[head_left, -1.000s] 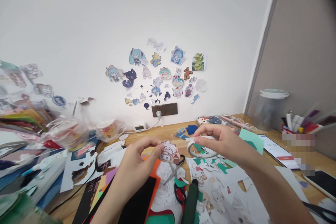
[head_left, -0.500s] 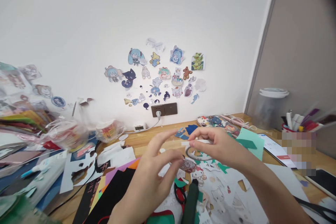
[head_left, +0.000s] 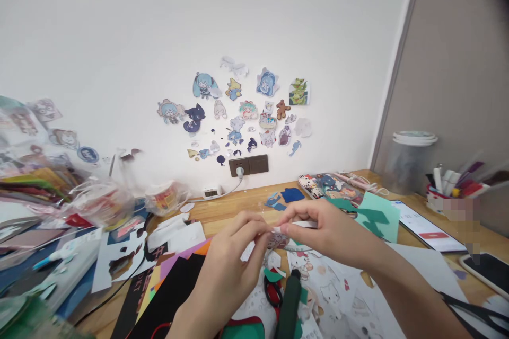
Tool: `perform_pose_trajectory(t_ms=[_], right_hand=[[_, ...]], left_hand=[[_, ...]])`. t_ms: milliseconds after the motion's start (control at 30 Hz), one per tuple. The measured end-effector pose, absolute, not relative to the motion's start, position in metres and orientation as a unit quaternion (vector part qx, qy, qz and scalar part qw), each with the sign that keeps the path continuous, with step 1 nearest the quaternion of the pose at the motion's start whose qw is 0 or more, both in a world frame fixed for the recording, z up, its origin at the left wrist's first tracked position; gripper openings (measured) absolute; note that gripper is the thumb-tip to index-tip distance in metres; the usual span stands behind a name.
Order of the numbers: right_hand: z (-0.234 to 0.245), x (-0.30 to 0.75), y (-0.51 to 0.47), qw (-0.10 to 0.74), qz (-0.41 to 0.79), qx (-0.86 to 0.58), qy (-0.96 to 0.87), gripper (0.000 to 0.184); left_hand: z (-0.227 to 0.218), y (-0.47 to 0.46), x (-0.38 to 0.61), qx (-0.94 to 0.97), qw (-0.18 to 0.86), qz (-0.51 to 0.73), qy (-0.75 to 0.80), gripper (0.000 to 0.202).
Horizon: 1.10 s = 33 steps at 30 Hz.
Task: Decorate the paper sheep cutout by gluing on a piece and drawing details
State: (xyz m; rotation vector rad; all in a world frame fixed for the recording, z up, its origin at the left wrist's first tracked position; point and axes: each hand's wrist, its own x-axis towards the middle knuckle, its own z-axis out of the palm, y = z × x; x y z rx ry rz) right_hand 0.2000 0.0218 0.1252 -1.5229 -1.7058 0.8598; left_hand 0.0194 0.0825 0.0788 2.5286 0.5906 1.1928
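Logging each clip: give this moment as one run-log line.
left hand: pinching end of white strip | right hand: holding strip | below: character cutout, scissors | surface: wooden desk

White wall with stickers, brown socket, wooden desk, beige panel.

A home craft corner, by the look of it: a wooden desk pushed against a white wall. Just above the desk sits a wall socket, and over that a cluster of cartoon stickers. On the desk lie paper scraps, scissors and, far right, a pen cup.
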Motion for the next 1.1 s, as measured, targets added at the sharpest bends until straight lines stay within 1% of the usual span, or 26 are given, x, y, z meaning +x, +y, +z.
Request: perform_pose_trajectory(t_ms=[133,233,400,467,533,567,633,667,733,800,867,1100], right_hand=[[0.121,0.204,0.024,0.356,0.328,-0.616,-0.622,0.015],[0.120,0.207,0.025,0.382,0.329,-0.615,-0.607,0.016],[0.119,0.205,0.025,0.378,0.331,-0.620,-0.602,0.018],[0.118,0.204,0.024,0.370,0.345,-0.618,-0.601,0.018],[0.117,0.203,0.024,0.368,0.349,-0.607,-0.612,0.019],[0.117,0.203,0.024,0.369,0.349,-0.598,-0.620,0.020],[0.115,0.203,0.024,0.375,0.356,-0.578,-0.632,0.023],[0.114,0.202,0.024,0.375,0.368,-0.568,-0.634,0.024],[0.113,0.201,0.024,0.377,0.399,-0.547,-0.632,0.024],[0.112,0.200,0.024,0.377,0.423,-0.532,-0.629,0.024],[0.111,0.199,0.025,0.380,0.438,-0.522,-0.625,0.024],[0.106,0.202,0.027,0.385,0.455,-0.505,-0.624,0.023]], left_hand=[[0.082,0.088,0.013,0.875,0.135,0.375,0.275,0.012],[0.086,0.086,0.009,0.868,0.138,0.372,0.298,0.013],[0.086,0.078,0.011,0.849,0.206,0.391,0.291,0.021],[0.083,0.077,0.013,0.838,0.211,0.397,0.309,0.027],[0.081,0.076,0.015,0.837,0.170,0.417,0.309,0.028],[0.079,0.076,0.016,0.839,0.130,0.436,0.297,0.024],[0.078,0.076,0.018,0.843,0.036,0.475,0.248,0.010],[0.077,0.076,0.019,0.843,-0.007,0.491,0.221,0.010],[0.075,0.077,0.020,0.844,-0.061,0.501,0.180,0.022],[0.074,0.079,0.021,0.850,-0.078,0.495,0.162,0.024],[0.073,0.081,0.021,0.853,-0.079,0.492,0.156,0.020],[0.075,0.084,0.018,0.844,-0.082,0.515,0.130,0.018]])
